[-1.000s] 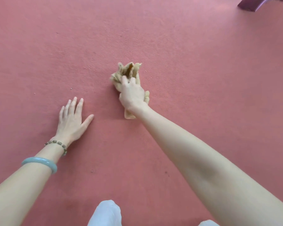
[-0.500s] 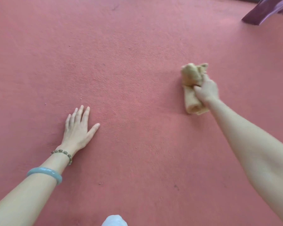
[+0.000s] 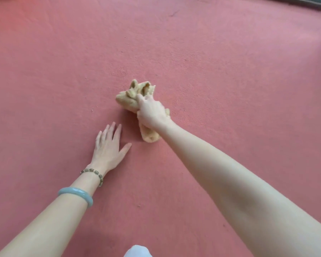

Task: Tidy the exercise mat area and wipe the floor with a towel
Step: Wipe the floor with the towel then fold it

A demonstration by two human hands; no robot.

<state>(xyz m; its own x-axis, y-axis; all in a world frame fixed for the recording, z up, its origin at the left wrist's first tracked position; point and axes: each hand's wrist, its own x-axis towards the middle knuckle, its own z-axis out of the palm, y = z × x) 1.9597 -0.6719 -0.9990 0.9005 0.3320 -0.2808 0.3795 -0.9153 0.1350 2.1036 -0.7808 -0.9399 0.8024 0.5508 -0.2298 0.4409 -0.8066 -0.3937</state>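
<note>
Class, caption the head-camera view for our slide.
Right hand grips bunched tan towel on red floor; left hand rests flat.

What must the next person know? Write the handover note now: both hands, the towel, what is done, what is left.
Right hand: grips the bunched tan towel and presses it on the red floor.
Left hand: flat on the floor, fingers spread, holding nothing, close beside the towel's near end.
Done: wiping is under way; which patches are finished cannot be told.
Left: likely the rest of the floor, including small specks left of the towel. No mat is plainly in view, so the tidying cannot be judged.
</note>
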